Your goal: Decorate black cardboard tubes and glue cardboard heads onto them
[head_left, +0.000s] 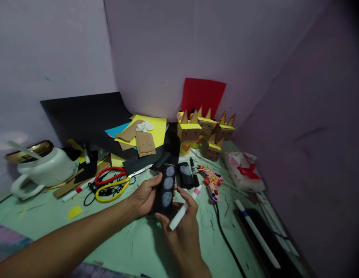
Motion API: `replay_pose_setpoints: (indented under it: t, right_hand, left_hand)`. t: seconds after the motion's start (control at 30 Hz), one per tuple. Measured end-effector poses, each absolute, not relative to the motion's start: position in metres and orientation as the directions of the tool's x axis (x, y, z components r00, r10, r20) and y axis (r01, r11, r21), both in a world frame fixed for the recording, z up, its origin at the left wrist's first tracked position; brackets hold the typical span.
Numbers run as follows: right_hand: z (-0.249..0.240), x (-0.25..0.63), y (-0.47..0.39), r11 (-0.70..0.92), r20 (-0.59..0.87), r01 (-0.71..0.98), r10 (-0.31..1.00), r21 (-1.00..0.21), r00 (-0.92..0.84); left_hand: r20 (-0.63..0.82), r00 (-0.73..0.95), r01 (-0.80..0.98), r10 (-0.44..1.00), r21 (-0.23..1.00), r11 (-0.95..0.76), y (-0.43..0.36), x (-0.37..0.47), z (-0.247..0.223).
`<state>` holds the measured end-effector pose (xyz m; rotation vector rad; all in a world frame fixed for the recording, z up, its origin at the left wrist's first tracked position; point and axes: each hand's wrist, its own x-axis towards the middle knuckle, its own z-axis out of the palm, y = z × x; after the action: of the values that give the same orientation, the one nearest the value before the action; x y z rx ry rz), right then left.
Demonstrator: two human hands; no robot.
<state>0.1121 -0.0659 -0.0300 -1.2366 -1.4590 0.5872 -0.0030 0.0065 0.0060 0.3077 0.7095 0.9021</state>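
A black strip-like piece with several pale purple-grey ovals down its face is held up above the table. My left hand grips its left side, thumb near the upper edge. My right hand touches its lower right side with thumb and fingertips, and holds a white marker with a pink band between its fingers. Just behind lies another black piece with a pale heart shape, beside a black marker.
Scissors with red and yellow handles and black cord lie left, near a white teapot-like pot. Small horned cardboard figures stand behind. Right are a patterned glue gun, its cable, a white packet and a dark tray.
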Motion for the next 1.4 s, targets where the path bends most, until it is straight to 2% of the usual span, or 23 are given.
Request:
replay_pose_setpoints:
  t: [0.17, 0.4, 0.47, 0.53, 0.6, 0.77, 0.93, 1.13, 1.4]
  right_hand:
    - [-0.022, 0.114, -0.068, 0.268, 0.375, 0.457, 0.913, -0.848, 0.16]
    - [-0.029, 0.117, -0.072, 0.291, 0.43, 0.528, 0.888, -0.798, 0.16]
    - [-0.029, 0.121, -0.073, 0.357, 0.489, 0.483, 0.854, -0.799, 0.177]
    - [-0.023, 0.128, -0.072, 0.429, 0.543, 0.38, 0.794, -0.819, 0.273]
    - [-0.014, 0.135, -0.068, 0.48, 0.544, 0.256, 0.736, -0.839, 0.403]
    - [0.005, 0.14, -0.052, 0.564, 0.536, 0.087, 0.71, -0.821, 0.456]
    - [-0.003, 0.131, -0.052, 0.461, 0.419, 0.056, 0.741, -0.886, 0.525]
    - [-0.008, 0.126, -0.054, 0.475, 0.397, -0.013, 0.751, -0.88, 0.527]
    - [-0.002, 0.122, -0.05, 0.36, 0.3, 0.007, 0.767, -0.933, 0.567]
  left_hand:
    - [-0.327, 0.39, -0.649, 0.861, 0.565, 0.509, -0.003, 0.0, 0.009]
    - [-0.342, 0.432, -0.565, 0.834, 0.619, 0.546, -0.016, -0.005, 0.015]
    - [-0.352, 0.424, -0.543, 0.835, 0.639, 0.545, -0.017, -0.008, 0.013]
    - [-0.364, 0.413, -0.521, 0.835, 0.657, 0.545, -0.015, -0.011, 0.011]
    - [-0.379, 0.415, -0.494, 0.827, 0.67, 0.555, -0.013, -0.012, 0.008]
    - [-0.413, 0.426, -0.485, 0.805, 0.647, 0.589, -0.006, -0.008, 0.008]
    - [-0.419, 0.422, -0.488, 0.804, 0.642, 0.591, -0.001, -0.004, 0.009]
    - [-0.395, 0.414, -0.485, 0.82, 0.667, 0.566, -0.003, -0.006, 0.005]
    - [-0.392, 0.427, -0.495, 0.815, 0.653, 0.573, -0.008, -0.005, 0.009]
